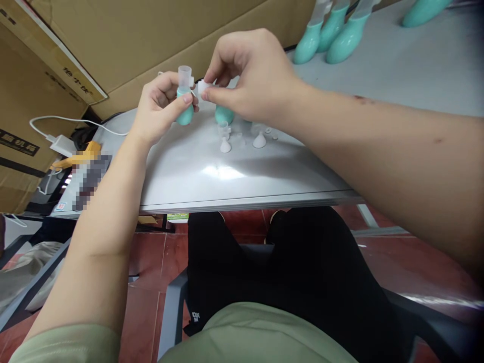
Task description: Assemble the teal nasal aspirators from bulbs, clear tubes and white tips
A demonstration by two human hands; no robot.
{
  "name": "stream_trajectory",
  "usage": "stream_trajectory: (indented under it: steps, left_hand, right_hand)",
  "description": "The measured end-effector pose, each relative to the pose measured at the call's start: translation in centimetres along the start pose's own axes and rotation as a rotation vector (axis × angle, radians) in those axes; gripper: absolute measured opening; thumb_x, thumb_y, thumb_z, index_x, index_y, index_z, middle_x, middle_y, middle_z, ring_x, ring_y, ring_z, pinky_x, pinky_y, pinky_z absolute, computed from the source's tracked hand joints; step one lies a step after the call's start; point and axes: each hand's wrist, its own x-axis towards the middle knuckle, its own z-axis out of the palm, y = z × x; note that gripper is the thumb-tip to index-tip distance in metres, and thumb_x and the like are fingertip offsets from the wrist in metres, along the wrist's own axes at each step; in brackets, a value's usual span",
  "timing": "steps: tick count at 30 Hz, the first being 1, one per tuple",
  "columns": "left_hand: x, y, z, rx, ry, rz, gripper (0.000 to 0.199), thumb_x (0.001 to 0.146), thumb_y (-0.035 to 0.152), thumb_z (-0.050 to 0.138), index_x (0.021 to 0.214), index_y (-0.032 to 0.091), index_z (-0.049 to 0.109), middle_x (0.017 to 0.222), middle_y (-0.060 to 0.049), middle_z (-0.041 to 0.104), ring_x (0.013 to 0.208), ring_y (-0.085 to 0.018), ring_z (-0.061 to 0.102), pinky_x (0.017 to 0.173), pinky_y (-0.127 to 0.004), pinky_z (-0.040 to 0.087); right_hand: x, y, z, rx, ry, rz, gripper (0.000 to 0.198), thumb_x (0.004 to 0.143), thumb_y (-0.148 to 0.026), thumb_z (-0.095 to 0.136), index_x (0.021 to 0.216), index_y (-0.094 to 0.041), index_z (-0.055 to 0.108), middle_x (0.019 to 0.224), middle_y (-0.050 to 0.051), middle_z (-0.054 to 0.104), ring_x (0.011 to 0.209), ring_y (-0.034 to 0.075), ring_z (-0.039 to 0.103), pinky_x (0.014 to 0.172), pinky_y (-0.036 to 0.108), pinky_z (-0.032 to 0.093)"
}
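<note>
My left hand (164, 103) is closed around a small teal squeeze bulb (185, 115) with a clear plastic tube on top, held upright above the table. Close to its right side, my right hand (245, 75) pinches a small white plastic piece (203, 88) between thumb and fingertips. A gap shows between that piece and the tube. Behind and below the right hand, another teal bulb (224, 115) is partly hidden. On the table under my hands lie white cone-shaped pieces (259, 140), a clear tube part (224, 129) and tiny white rings (268, 130).
Several teal bulbs with clear tops (348, 40) stand at the back right. Cardboard (151, 35) walls the table's back and left. At left are a white charger with its cable (62, 144), a yellow object (77, 159) and a blurred-out item. The table's front edge (249, 201) crosses above my lap.
</note>
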Motion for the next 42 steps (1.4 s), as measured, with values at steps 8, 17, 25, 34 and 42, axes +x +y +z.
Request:
stream_trajectory:
  steps: [8, 17, 25, 34, 42]
  left_hand:
    - [0.0, -0.2, -0.4, -0.023, -0.041, 0.003, 0.079, 0.095, 0.105, 0.094, 0.125, 0.034, 0.079, 0.087, 0.0, 0.077, 0.086, -0.023, 0.075, 0.07, -0.043, 0.053]
    - [-1.0, 3.1, 1.4, 0.157, 0.056, 0.007, 0.065, 0.094, 0.096, 0.092, 0.107, 0.033, 0.086, 0.085, -0.007, 0.081, 0.073, -0.03, 0.08, 0.066, -0.047, 0.062]
    - [-0.9, 4.0, 1.8, 0.172, 0.058, -0.01, 0.053, 0.084, 0.088, 0.099, 0.096, 0.038, 0.088, 0.081, -0.005, 0.08, 0.064, -0.027, 0.068, 0.066, -0.051, 0.06]
    - [-1.1, 3.7, 1.2, 0.342, 0.1, 0.061, 0.066, 0.09, 0.103, 0.089, 0.103, 0.039, 0.092, 0.082, -0.002, 0.083, 0.069, -0.025, 0.062, 0.067, -0.048, 0.053]
    - [-1.0, 2.9, -0.5, 0.575, 0.105, 0.299, 0.065, 0.11, 0.098, 0.078, 0.123, 0.036, 0.095, 0.102, -0.002, 0.088, 0.089, -0.025, 0.063, 0.094, -0.047, 0.062]
  right_hand:
    - [0.2, 0.5, 0.0, 0.067, 0.041, -0.064, 0.026, 0.109, 0.011, 0.079, 0.106, -0.015, 0.082, 0.116, 0.006, 0.087, 0.1, 0.015, 0.071, 0.09, 0.029, 0.058]
    - [0.3, 1.4, 0.0, 0.038, 0.085, -0.114, 0.028, 0.111, 0.006, 0.079, 0.126, -0.01, 0.096, 0.127, 0.008, 0.093, 0.108, 0.018, 0.081, 0.098, 0.032, 0.066]
    - [-0.1, 0.9, -0.2, 0.021, 0.037, -0.099, 0.033, 0.113, 0.007, 0.079, 0.133, -0.012, 0.096, 0.135, 0.009, 0.095, 0.119, 0.022, 0.09, 0.106, 0.035, 0.071]
    - [0.3, 2.0, 0.2, 0.098, 0.009, -0.168, 0.033, 0.108, 0.011, 0.079, 0.125, -0.011, 0.095, 0.126, 0.005, 0.095, 0.109, 0.016, 0.085, 0.102, 0.029, 0.071]
    - [0.3, 2.4, 0.1, 0.093, -0.025, -0.208, 0.025, 0.104, 0.012, 0.083, 0.102, -0.013, 0.084, 0.115, 0.004, 0.091, 0.099, 0.015, 0.072, 0.095, 0.032, 0.066]
